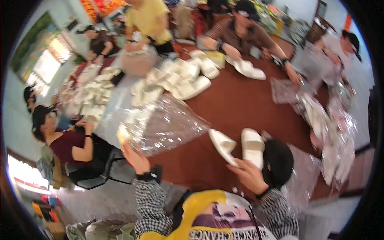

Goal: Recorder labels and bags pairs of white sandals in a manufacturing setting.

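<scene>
My right hand [250, 176] is closed at the heel end of a pair of white slide slippers. The left slipper [222, 145] is tilted; the right slipper [253, 148] shows its broad strap and insole. My left hand [137, 160] is raised at the table's left edge, its fingertips against a small pale yellow thing [122, 134], blurred. Right beside these fingers a clear plastic bag [172, 128] lies spread out, shiny and wrinkled. Whether the fingers also pinch the bag cannot be made out.
A heap of white slippers [176, 78] lies beyond the bag on the red-brown table [228, 108]. Bagged slippers [336, 136] lie at the right edge. A black round thing [279, 162] adjoins my right wrist. Across the table a co-worker's hand [234, 52] handles another slipper [249, 70].
</scene>
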Action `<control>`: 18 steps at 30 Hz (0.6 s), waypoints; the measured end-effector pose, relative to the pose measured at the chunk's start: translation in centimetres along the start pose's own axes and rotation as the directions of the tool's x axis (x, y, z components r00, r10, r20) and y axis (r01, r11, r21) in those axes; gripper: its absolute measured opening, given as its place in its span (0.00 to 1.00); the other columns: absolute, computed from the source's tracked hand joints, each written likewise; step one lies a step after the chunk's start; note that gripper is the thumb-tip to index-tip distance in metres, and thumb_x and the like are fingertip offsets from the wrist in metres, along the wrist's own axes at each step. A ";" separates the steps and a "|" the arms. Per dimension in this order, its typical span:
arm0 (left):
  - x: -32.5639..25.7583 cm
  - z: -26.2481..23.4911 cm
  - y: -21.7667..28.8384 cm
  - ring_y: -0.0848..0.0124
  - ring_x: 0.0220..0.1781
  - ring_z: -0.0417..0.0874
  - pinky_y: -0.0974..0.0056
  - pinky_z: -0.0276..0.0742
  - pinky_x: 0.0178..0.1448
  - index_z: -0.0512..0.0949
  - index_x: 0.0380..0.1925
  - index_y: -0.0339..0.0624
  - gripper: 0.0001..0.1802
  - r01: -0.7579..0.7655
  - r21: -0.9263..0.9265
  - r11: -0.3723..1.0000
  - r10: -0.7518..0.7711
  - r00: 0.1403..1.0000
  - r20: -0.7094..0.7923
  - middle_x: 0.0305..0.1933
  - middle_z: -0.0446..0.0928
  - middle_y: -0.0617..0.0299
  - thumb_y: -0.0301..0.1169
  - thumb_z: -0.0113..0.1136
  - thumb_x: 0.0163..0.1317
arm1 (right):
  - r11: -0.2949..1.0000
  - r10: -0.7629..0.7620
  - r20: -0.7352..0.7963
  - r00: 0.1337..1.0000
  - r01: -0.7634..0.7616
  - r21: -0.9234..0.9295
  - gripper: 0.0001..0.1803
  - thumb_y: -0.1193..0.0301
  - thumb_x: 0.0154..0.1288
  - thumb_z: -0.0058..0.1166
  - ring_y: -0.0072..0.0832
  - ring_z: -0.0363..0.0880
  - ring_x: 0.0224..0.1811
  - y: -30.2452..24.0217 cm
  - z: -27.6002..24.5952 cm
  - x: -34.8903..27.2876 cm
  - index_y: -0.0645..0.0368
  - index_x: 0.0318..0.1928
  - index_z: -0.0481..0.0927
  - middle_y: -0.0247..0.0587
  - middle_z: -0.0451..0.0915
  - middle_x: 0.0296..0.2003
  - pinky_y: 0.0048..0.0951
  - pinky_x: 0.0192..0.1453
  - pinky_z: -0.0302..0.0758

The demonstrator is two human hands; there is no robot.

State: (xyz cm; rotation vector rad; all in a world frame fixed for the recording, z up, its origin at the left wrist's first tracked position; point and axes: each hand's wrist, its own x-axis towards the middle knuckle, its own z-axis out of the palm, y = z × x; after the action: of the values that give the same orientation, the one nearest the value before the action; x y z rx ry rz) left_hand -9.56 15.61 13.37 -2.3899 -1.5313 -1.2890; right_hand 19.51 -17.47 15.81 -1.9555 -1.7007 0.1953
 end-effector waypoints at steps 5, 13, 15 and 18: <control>2.0 -1.5 4.8 0.47 0.69 0.62 0.55 0.62 0.69 0.56 0.71 0.32 0.31 0.131 -0.307 0.942 -0.111 0.990 0.083 0.69 0.60 0.42 0.26 0.48 0.68 | 0.974 -0.064 0.226 0.972 0.011 0.227 0.12 0.70 0.64 0.56 0.39 0.79 0.51 -1.6 4.1 -0.7 0.55 0.47 0.83 0.42 0.79 0.52 0.36 0.54 0.76; 3.5 -4.9 14.3 0.86 0.19 0.62 0.78 0.55 0.21 0.72 0.37 0.44 0.06 0.534 -0.808 0.249 -0.129 0.845 0.519 0.26 0.67 0.73 0.30 0.46 0.72 | 0.746 0.368 -0.077 0.927 -0.245 0.619 0.12 0.78 0.66 0.54 0.32 0.81 0.49 0.2 -3.1 2.2 0.64 0.50 0.80 0.45 0.80 0.48 0.31 0.52 0.77; 4.0 -6.6 14.4 0.85 0.19 0.63 0.78 0.56 0.22 0.73 0.35 0.43 0.06 0.539 -0.790 0.292 0.017 0.823 0.568 0.26 0.69 0.73 0.29 0.48 0.71 | 0.713 0.350 -0.091 0.932 -0.202 0.672 0.17 0.77 0.66 0.55 0.32 0.79 0.51 0.4 -5.5 3.6 0.65 0.56 0.76 0.45 0.77 0.54 0.31 0.54 0.77; 5.3 -9.0 14.8 0.82 0.21 0.69 0.76 0.63 0.25 0.77 0.31 0.39 0.03 0.549 -0.745 0.379 0.230 0.724 0.650 0.28 0.77 0.68 0.23 0.55 0.62 | 0.742 0.173 -0.140 0.975 -0.036 0.669 0.31 0.73 0.62 0.62 0.34 0.71 0.64 -0.6 -9.0 6.8 0.62 0.65 0.68 0.46 0.69 0.63 0.33 0.62 0.73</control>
State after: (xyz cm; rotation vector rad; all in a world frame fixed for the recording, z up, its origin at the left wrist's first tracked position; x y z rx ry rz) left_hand -2.90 8.04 28.41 -3.9180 -1.3214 -1.7801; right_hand 24.29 -13.61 25.31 -1.4607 -1.1601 0.5546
